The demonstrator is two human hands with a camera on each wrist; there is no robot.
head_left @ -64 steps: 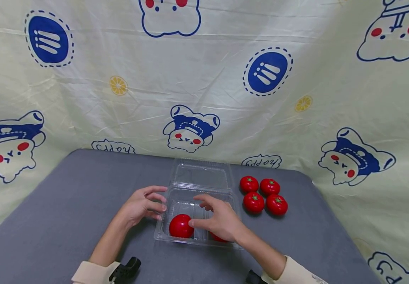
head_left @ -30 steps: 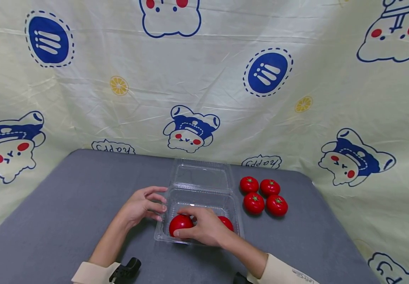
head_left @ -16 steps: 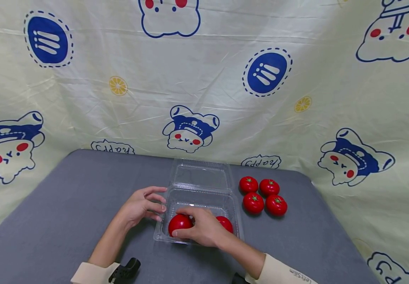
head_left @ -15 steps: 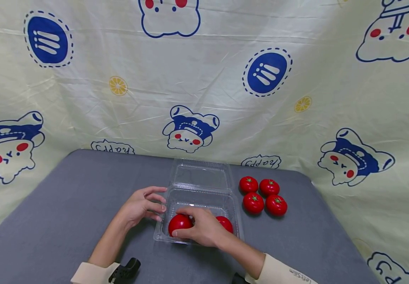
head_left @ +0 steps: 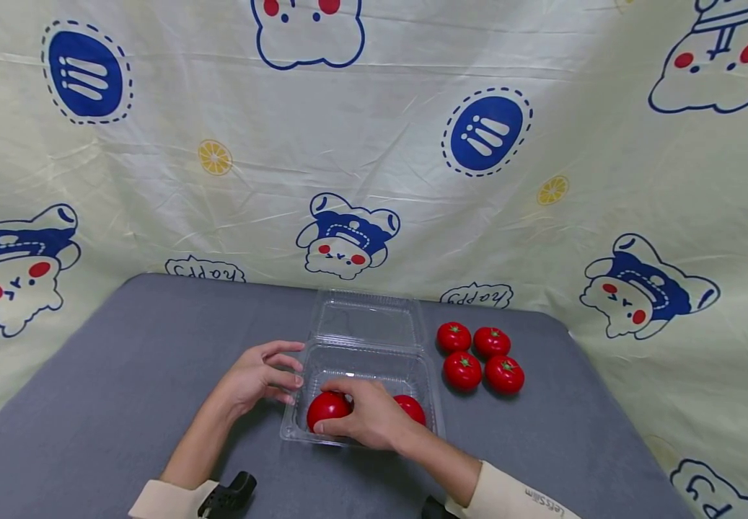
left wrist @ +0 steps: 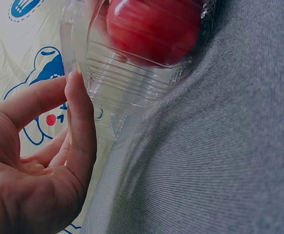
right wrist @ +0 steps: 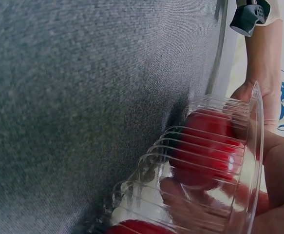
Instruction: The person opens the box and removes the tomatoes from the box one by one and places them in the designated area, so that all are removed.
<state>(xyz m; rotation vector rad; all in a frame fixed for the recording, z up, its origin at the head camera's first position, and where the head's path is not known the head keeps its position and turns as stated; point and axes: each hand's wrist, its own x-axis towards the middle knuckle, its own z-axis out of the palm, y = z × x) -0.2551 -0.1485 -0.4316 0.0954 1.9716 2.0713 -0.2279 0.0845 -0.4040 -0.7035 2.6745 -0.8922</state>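
Note:
My right hand [head_left: 374, 414] reaches into a clear plastic clamshell container [head_left: 406, 362] and grips a red tomato [head_left: 327, 411] in its near left part. Seen through the ribbed wall in the right wrist view, the fingers curl round that tomato [right wrist: 200, 165]. A second tomato [head_left: 411, 409] sits at the container's right side, partly hidden behind my right hand. My left hand [head_left: 258, 375] is at the container's left edge. In the left wrist view its thumb and a finger pinch the clear rim [left wrist: 76, 44].
The container's lid [head_left: 368, 317] lies folded back, away from me. Several red tomatoes [head_left: 463, 371] with green stems stand grouped on the grey tabletop [head_left: 153, 375], right of the container. A printed curtain [head_left: 374, 144] hangs behind the table.
My right hand has moved left from above the container, down onto the left tomato, and has held it there for the last second. My left hand stays at the rim.

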